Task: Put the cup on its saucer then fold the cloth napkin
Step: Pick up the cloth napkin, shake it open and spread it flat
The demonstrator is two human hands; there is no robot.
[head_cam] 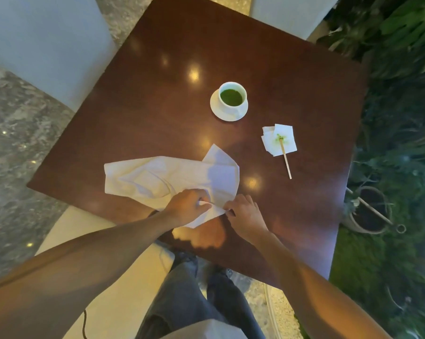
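Near table edge, both hands' fingers (201, 204) pinching napkin (167, 178) (corner hidden), cup (232, 95) on saucer (217, 108).

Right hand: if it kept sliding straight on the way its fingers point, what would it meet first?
The right hand points up and leftward across the cloth napkin, whose near edge its fingers already pinch. Going on, it would probably ride over the napkin's raised fold; the left hand sits close beside that line.

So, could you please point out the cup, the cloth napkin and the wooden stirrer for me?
cup (232, 96): head view, on the green drink inside it.
cloth napkin (157, 178): head view, on its rumpled middle.
wooden stirrer (286, 159): head view, on the bare shaft below the paper napkin.
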